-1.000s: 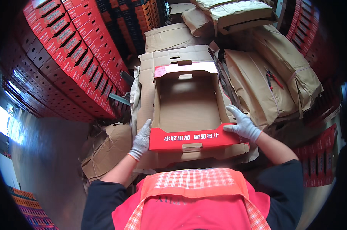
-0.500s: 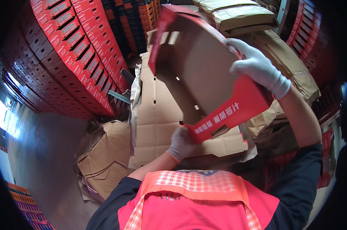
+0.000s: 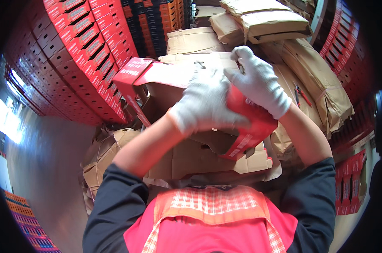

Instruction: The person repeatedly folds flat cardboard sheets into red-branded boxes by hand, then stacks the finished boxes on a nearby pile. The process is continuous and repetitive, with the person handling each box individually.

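Observation:
A red-printed cardboard tray box (image 3: 163, 75) with a brown inside is tilted in front of me, above a stack of flat cardboard blanks (image 3: 180, 163). My left hand (image 3: 205, 101), in a white knit glove, lies across the box near its right corner, thumb stretched to the right and fingers over the far wall. Part of its grip is hidden behind the wall. My right hand (image 3: 260, 84), gloved too, is closed round the upper right corner of the box, with its fingers bent and close to the left hand.
Tall stacks of red boxes (image 3: 83, 38) rise at the left. Paper-wrapped bundles (image 3: 275, 25) lie at the back and right, with red-handled pliers (image 3: 302, 96) on one. Another wrapped bundle (image 3: 104, 156) sits at the lower left; folded red boxes (image 3: 351, 185) stand lower right.
My left hand has moved from the near corner up and across the box to beside my right hand. The box has turned and come down, its long red side now facing up at the far left.

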Motion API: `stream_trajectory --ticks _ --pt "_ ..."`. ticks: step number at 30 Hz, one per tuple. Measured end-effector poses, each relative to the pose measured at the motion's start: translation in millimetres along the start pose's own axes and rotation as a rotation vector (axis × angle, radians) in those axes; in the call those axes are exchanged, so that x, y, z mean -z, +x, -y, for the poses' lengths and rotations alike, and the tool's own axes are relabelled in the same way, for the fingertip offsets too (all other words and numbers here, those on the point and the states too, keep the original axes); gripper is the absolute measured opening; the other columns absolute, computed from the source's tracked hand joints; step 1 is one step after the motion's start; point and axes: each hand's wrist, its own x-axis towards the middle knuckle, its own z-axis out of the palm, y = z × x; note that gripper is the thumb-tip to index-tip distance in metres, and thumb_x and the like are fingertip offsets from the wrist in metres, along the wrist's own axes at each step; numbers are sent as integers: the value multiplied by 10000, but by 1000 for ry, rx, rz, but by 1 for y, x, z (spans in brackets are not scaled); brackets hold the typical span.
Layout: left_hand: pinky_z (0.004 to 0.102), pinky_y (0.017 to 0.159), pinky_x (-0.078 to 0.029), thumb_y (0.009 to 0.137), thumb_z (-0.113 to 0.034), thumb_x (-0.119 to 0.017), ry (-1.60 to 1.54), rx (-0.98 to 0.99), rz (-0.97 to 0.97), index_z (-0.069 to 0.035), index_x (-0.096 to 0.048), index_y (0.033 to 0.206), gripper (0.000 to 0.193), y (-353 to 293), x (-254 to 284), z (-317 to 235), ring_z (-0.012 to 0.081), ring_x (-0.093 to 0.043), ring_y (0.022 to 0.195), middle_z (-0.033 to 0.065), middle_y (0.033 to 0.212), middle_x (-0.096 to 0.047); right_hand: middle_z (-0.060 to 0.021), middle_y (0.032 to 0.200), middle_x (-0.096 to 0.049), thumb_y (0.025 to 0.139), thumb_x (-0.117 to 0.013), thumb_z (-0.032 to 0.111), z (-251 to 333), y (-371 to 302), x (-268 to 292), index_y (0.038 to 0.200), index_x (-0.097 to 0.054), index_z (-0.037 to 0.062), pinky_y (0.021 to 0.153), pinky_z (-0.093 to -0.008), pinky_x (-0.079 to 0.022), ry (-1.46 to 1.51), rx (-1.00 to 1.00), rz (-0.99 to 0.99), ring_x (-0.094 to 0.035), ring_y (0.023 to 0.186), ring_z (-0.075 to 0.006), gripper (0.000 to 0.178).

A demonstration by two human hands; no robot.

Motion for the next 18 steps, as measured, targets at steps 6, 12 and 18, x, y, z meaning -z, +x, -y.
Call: stream_trajectory --ticks 6,12,18 --pt "425 833 -519 583 -756 -759 -24 -8 255 35 -620 1051 929 31 12 13 347 -673 917 219 953 -670 -150 790 -691 914 -675 202 -12 -11 47 1033 -627 25 673 -363 -551 -144 -71 189 -693 699 -257 218" --pt "411 818 -528 570 -731 -775 -190 -90 222 46 -617 1018 910 24 16 15 340 -676 915 217 958 -668 -181 657 -645 946 -591 281 -27 0 48 774 -655 33 580 -431 -509 -108 159 391 -645 592 -363 308" --pt "436 892 -500 628 -713 -750 -95 -130 -40 73 -607 1120 938 7 -4 18 378 -635 996 229 1017 -646 -201 765 -672 907 -527 258 -21 20 -6 774 -667 59 720 -449 -535 -277 99 488 -672 762 -380 277"
